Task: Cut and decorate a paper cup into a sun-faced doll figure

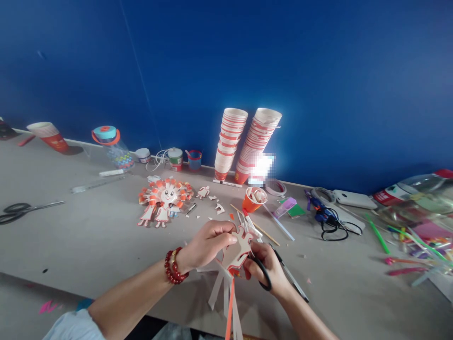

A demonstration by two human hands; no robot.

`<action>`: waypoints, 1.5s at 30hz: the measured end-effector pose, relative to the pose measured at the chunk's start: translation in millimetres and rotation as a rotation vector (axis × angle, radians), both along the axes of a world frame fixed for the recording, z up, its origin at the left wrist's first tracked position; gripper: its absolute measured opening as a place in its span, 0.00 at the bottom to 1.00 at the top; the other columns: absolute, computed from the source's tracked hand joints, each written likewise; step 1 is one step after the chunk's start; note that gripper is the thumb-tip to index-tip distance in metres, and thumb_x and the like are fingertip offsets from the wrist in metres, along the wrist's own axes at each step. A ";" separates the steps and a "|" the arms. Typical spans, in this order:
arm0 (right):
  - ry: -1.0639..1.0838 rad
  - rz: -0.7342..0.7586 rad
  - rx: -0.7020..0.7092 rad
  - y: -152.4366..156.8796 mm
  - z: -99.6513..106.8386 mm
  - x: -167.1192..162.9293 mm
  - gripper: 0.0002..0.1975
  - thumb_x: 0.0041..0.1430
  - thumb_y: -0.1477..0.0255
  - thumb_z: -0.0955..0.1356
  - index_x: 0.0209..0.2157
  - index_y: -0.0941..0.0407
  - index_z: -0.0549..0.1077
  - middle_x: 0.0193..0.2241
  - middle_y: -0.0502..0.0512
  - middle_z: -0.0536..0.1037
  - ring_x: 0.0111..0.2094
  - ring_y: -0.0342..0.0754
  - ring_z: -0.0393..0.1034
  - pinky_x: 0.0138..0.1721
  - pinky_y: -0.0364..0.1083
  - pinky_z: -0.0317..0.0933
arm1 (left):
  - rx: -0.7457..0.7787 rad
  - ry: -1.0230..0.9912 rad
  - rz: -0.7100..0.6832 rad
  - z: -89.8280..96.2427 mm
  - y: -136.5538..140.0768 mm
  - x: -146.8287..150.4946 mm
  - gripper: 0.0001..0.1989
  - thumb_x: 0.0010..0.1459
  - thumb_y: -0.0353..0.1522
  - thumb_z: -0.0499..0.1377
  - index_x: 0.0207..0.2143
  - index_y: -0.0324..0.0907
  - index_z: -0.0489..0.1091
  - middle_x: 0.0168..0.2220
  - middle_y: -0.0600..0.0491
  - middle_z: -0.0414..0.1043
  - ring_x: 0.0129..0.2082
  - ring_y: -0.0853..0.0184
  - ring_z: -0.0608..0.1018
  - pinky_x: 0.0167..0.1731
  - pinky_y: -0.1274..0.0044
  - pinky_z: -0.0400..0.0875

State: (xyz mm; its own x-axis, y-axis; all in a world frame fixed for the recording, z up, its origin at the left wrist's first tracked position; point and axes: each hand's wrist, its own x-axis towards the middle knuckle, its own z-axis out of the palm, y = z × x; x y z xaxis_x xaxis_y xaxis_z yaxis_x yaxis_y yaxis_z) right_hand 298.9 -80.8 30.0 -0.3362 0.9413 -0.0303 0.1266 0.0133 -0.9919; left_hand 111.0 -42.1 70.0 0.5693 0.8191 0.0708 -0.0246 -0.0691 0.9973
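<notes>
My left hand (212, 243), with red bead bracelets on the wrist, pinches a white paper cutout (238, 250) with an orange edge, thumb on top. From the cutout's lower side hang long white and orange paper strips (228, 302). In my right hand (265, 269) are black-handled scissors (261, 271), fingers wrapped round the loops. Their blades are mostly hidden by the paper and fingers. A black pen or marker (292, 278) lies just right of my right hand. Beyond my left hand, finished paper figures with curled orange-and-white fringes (166, 200) lie on the table, one with a drawn face.
Two tall stacks of paper cups (230, 144) stand against the blue wall. An orange cup (254, 200) holds paper scraps. Grey scissors (30, 210) and a clear bottle (115, 148) are at left. A blue glue gun (325, 215), its cord and bottles (406, 198) are at right.
</notes>
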 end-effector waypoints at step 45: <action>-0.183 0.003 -0.002 3.9 -0.9 7.3 0.12 0.48 0.69 0.65 0.16 0.54 0.60 0.11 0.45 0.63 0.14 0.39 0.53 0.17 0.40 0.45 | 0.108 0.200 -0.126 14.3 19.4 -21.7 0.12 0.57 0.31 0.51 0.21 0.40 0.55 0.22 0.60 0.51 0.23 0.74 0.57 0.24 0.80 0.51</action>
